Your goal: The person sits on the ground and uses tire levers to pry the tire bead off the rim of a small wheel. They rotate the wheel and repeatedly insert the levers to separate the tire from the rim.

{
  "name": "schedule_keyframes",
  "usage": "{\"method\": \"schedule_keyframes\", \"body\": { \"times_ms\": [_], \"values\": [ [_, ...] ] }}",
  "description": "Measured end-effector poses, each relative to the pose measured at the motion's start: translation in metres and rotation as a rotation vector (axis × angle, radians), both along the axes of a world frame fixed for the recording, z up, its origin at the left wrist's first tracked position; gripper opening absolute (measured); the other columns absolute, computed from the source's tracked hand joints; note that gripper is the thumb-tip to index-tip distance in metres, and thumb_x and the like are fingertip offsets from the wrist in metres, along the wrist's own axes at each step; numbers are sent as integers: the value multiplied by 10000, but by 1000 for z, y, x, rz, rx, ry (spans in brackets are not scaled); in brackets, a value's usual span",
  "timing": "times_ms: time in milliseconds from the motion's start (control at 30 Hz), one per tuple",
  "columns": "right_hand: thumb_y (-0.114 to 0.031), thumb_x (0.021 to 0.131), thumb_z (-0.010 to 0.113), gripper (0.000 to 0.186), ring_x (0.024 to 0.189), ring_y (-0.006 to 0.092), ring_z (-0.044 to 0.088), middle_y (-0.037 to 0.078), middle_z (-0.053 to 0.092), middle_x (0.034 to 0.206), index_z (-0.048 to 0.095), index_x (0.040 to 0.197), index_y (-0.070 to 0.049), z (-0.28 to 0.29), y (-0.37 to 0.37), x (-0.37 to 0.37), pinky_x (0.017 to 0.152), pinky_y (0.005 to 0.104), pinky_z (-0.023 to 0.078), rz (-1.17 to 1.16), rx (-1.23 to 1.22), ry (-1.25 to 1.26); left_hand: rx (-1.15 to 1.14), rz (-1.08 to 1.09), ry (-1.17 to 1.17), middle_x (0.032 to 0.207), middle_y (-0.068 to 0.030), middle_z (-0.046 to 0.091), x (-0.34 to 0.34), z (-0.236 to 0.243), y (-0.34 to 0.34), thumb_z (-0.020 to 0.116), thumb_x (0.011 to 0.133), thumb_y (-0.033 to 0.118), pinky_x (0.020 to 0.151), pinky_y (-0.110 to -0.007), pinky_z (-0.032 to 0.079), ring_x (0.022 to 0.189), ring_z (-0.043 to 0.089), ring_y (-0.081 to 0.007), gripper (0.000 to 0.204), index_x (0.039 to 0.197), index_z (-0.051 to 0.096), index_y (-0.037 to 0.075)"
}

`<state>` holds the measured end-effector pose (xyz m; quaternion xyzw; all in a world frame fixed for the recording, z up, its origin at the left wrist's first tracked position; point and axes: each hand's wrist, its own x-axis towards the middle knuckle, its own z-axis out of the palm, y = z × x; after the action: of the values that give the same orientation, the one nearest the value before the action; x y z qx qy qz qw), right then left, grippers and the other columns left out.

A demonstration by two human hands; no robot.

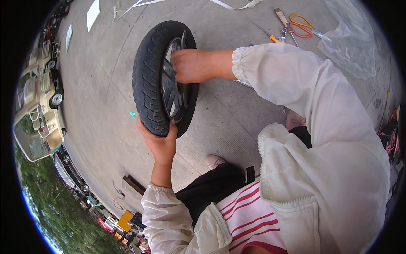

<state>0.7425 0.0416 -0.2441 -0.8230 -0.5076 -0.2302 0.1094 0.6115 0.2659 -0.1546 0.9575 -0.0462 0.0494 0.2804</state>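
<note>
A wheel with a worn black tyre (148,80) and dark spokes stands tilted on the concrete in front of me. My left hand (158,144) grips the tyre's lower near edge, thumb on the side facing right and fingers round the tread. At the upper part of the rim, my right hand (190,66) is closed in a fist against the spokes (170,99). A narrow grey metal bar (183,40) sticks up from that fist along the tyre's inner edge. The rest of the bar is hidden by the hand.
At the upper right lie an orange-handled screwdriver (275,39), scissors with orange and red handles (301,26), a brown-handled tool (281,17) and a clear plastic bag (353,42). A dark bar (133,185) lies lower left. Parked vehicles (42,91) line the left.
</note>
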Motion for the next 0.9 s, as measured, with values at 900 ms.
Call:
{"method": "schedule_keyframes", "body": {
  "times_ms": [900],
  "values": [
    [-220,802,648,125,830,266,665,64,700,774,717,751,-128,-27,-26,-49,769,363,461,-223,85,433,-89,38,69,1324,-198,476,18,8,7,789,763,124,1074,-368,328,1234,469,-283,811,1410,327,-36]
  ]
}}
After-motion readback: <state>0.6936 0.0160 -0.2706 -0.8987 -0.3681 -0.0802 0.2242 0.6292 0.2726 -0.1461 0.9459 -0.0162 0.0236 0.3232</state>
